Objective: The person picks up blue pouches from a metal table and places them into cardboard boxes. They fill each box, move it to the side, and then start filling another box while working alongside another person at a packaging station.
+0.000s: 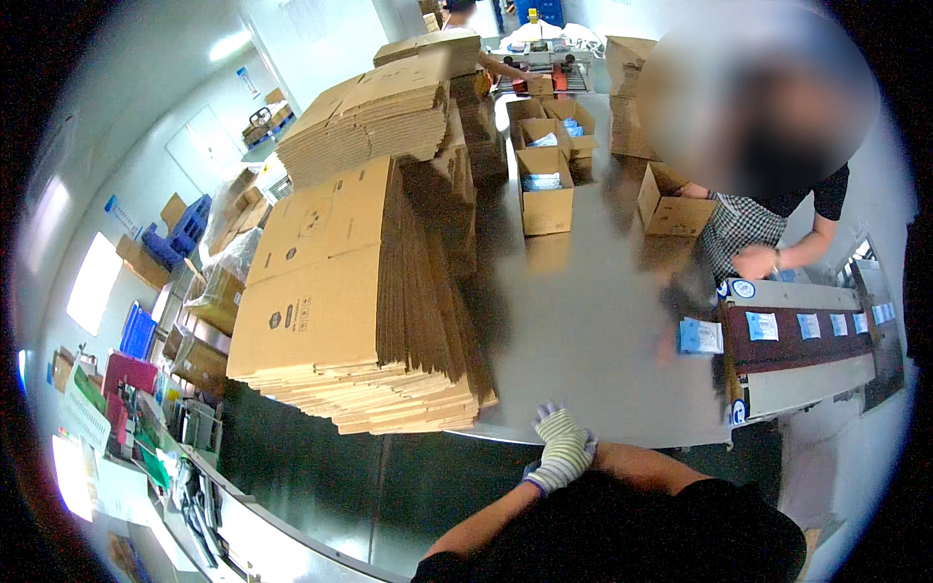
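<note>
My left hand (561, 451), in a white and pale-green striped glove with pale fingertips, is at the near edge of the steel table (614, 389). Its fingers stretch out toward the tabletop, with nothing visible in them. My bare right forearm comes in from the right and meets the glove. The right hand is mostly hidden there, so what its fingers do cannot be made out. Nearest on the left stands a tall stack of flattened cardboard boxes (309, 282). To the right, a blue and white packet (700, 336) lies at the end of a conveyor belt (783, 352).
Open cartons (546, 211) with blue and white packets stand farther up the table. Across the right side, a co-worker in a checked apron (743, 230) has a hand at an open carton (674, 216). Another person is by a roller machine (549, 73) at the back.
</note>
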The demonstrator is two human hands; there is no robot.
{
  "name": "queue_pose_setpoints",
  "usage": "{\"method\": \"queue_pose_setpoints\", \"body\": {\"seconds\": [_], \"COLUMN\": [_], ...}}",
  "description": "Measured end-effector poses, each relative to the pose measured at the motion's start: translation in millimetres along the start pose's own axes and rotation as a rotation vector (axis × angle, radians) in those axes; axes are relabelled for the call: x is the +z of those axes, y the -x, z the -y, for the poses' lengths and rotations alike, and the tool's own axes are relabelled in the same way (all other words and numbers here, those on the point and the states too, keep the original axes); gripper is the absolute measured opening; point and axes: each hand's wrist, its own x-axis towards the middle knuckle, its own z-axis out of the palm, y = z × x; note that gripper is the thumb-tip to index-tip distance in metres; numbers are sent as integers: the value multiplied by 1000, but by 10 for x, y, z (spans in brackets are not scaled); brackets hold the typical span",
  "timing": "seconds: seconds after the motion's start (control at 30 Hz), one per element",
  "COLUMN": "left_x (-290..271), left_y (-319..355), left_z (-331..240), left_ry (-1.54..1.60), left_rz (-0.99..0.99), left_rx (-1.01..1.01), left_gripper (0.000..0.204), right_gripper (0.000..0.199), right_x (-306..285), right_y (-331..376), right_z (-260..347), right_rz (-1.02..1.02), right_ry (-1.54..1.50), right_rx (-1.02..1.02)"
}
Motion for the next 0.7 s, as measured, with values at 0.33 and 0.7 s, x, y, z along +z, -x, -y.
{"method": "queue_pose_setpoints", "body": {"seconds": [0.33,0.7], "left_x": [-1675,-2722], "left_y": [434,835], "left_z": [202,493], "left_ry": [-190,-601], "left_rz": [-854,-1166], "left_rx": [170,-643], "left_gripper": [28,42], "right_gripper": [43,47], "right_x": [49,-728], "right_y": [-76,981], "right_z": [-348,-734], "right_rz": [-128,-42], "right_ry": [301,12], "right_rx": [124,150]}}
